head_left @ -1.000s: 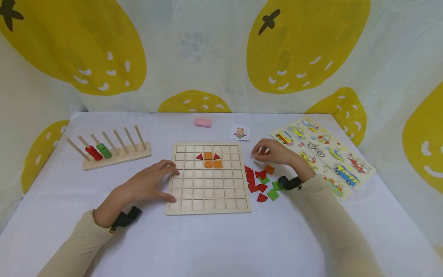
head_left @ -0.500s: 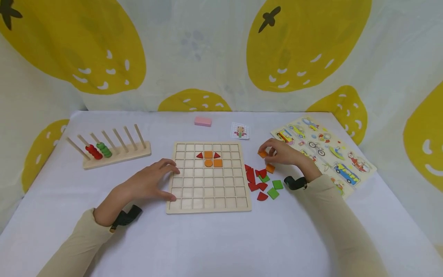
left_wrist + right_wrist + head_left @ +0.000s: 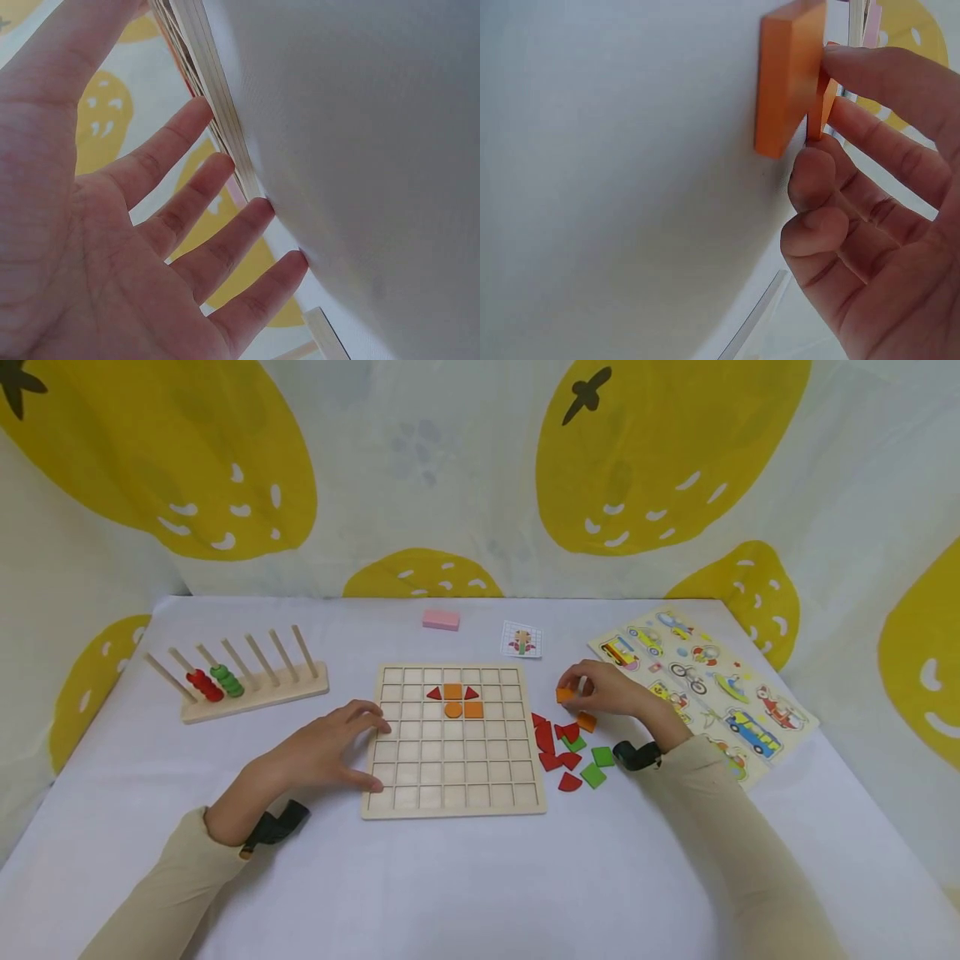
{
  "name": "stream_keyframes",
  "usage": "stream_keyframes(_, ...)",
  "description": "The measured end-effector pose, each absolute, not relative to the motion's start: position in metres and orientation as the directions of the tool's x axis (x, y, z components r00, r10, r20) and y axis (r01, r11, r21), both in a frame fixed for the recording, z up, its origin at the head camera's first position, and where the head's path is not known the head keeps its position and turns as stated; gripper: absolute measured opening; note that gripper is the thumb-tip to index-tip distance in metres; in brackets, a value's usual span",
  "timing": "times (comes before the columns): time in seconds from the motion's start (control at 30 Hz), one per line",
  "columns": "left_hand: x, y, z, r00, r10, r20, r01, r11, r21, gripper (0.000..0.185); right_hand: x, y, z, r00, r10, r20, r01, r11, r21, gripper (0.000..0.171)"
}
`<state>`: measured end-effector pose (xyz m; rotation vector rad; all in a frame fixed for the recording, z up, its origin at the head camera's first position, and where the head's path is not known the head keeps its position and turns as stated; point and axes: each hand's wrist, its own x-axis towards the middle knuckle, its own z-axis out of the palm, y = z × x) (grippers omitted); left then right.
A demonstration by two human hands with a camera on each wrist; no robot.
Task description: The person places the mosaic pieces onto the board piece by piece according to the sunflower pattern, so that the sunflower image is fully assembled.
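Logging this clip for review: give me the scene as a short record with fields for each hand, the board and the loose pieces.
left hand: open, fingers straight, resting at the left edge of the grid board
right hand: pinches an orange piece right of the board
on board: two red triangles, three orange pieces in the upper rows
loose pieces: red, green, orange, right of the board

1. Head cam sits high, looking forward and down over the whole surface (image 3: 480, 877), with the grid board (image 3: 452, 739) dead center.
2. Left wrist cam is super close, low beside the grid board (image 3: 217, 97), seeing only its edge past the left hand (image 3: 112, 247).
3. Right wrist cam hugs the right hand (image 3: 877, 225), just right of the grid board; it shares the orange tile (image 3: 787, 75) with the head view (image 3: 565, 695).
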<state>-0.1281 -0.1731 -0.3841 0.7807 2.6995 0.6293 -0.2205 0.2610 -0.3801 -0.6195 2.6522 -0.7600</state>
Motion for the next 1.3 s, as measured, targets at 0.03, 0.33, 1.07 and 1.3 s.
stream_keyframes(0.03, -0.128, -0.173, -0.384, -0.821, 0.557, -0.124, 0.444, 0.761, 0.473, 0.072, -0.221, 0.260, -0.380, -0.859, -0.480, -0.176, -0.315, 0.768, -0.558, 0.026)
stream_keyframes(0.33, -0.129, -0.174, -0.384, -0.820, 0.557, -0.135, 0.437, 0.760, 0.480, 0.072, -0.221, 0.254, -0.381, -0.869, -0.470, -0.153, -0.328, 0.780, -0.532, 0.027)
stream_keyframes(1.07, -0.128, -0.174, -0.383, -0.820, 0.555, -0.139, 0.425, 0.754, 0.501, 0.072, -0.221, 0.199, -0.367, -0.764, -0.634, -0.123, -0.461, 0.669, -0.582, 0.026)
stream_keyframes(1.3, -0.127, -0.173, -0.381, -0.817, 0.562, -0.127, 0.436, 0.747, 0.502, 0.072, -0.220, 0.173, -0.364, -0.731, -0.664, -0.157, -0.480, 0.663, -0.574, 0.029)
